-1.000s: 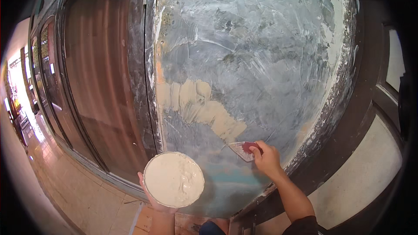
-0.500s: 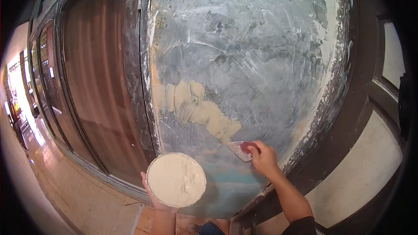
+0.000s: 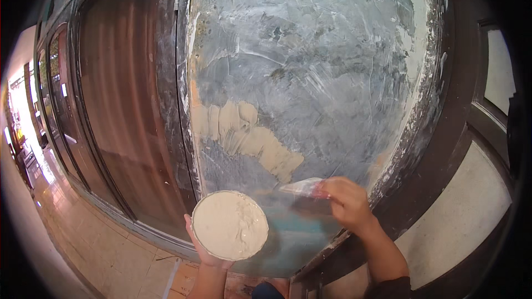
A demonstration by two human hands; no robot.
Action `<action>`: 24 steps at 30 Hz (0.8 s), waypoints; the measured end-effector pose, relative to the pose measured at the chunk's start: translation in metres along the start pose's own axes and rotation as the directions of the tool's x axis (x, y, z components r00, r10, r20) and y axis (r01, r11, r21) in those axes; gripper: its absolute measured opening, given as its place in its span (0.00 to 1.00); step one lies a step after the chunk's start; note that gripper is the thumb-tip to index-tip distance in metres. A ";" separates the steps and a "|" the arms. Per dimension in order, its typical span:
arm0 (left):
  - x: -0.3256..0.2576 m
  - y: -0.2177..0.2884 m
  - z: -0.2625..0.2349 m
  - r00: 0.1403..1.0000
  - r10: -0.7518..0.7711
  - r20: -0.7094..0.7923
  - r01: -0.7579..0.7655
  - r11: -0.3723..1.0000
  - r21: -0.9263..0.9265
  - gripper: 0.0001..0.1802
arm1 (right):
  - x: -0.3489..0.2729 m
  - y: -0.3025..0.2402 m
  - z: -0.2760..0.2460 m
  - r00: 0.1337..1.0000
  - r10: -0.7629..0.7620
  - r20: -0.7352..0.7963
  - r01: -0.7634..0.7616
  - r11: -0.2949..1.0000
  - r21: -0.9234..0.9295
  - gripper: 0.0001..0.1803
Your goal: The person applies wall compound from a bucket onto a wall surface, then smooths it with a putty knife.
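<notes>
My left hand (image 3: pixel 206 252) is wrapped round the side and underside of a round tub of cream-coloured putty (image 3: pixel 224 224), held up close to the wall. The putty's surface is smooth at the left and lumpy at the right. In my right hand (image 3: pixel 350 204) is a putty knife (image 3: pixel 305 186) with a red handle, its blade blurred by motion. The blade points left, at the lower end of a cream putty patch (image 3: pixel 255 141) spread across the grey-blue wall (image 3: pixel 316 83). Whether the blade touches the wall, I cannot tell.
On the left stands a dark-framed glass panel (image 3: pixel 124 94) with a reddish curtain behind it. A dark wooden door (image 3: pixel 471 149) with pale panels is at the right. Tiled floor (image 3: pixel 133 254) runs along the lower left, towards a bright opening.
My right hand has moved slightly right and down, and the putty knife has turned, its blade now narrower in view. The tub has shifted a little right and up.
</notes>
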State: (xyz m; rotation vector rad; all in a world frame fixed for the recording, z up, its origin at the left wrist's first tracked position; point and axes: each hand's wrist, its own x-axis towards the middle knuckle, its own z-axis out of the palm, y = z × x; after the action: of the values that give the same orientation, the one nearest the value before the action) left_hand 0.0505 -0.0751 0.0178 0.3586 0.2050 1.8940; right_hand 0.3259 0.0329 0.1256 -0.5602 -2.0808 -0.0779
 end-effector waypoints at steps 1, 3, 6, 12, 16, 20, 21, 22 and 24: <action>0.000 0.000 0.002 1.000 -0.002 -0.012 0.002 1.000 -0.002 0.47 | 0.001 -0.013 0.000 0.983 -0.175 0.049 0.177 0.983 -0.054 0.09; 0.000 -0.001 0.005 1.000 -0.007 -0.026 0.007 1.000 -0.003 0.47 | 0.002 -0.036 -0.001 0.936 -0.337 0.106 0.347 0.933 -0.099 0.10; 0.000 -0.003 0.008 0.999 -0.001 -0.037 0.002 1.000 0.027 0.48 | 0.001 -0.055 0.002 0.861 -0.450 0.236 0.482 0.870 -0.102 0.13; -0.001 -0.006 0.008 1.000 -0.005 0.006 0.005 0.999 0.048 0.48 | -0.004 -0.059 0.006 0.822 -0.457 0.341 0.534 0.827 -0.178 0.15; -0.001 -0.009 0.006 1.000 -0.024 0.010 0.024 0.999 0.041 0.47 | -0.003 -0.059 0.008 0.826 -0.460 0.326 0.535 0.821 -0.197 0.15; 0.000 -0.011 0.003 0.999 -0.023 0.036 0.022 0.999 0.036 0.47 | -0.002 -0.058 0.010 0.840 -0.445 0.311 0.514 0.836 -0.193 0.14; -0.001 -0.011 0.003 0.999 -0.023 0.035 0.022 0.999 0.036 0.47 | -0.003 -0.058 0.010 0.851 -0.434 0.295 0.497 0.846 -0.191 0.14; -0.001 -0.011 0.002 0.999 -0.022 0.031 0.020 0.998 0.054 0.47 | -0.003 -0.058 0.010 0.851 -0.434 0.295 0.497 0.847 -0.190 0.14; -0.002 -0.012 0.002 1.000 -0.018 0.024 0.016 0.997 0.071 0.47 | -0.002 -0.057 0.009 0.851 -0.437 0.291 0.500 0.843 -0.196 0.14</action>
State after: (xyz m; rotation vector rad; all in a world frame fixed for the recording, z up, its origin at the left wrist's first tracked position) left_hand 0.0619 -0.0727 0.0160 0.4265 0.2588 1.8681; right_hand 0.2957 -0.0160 0.1281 -0.1999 -2.4223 -0.6156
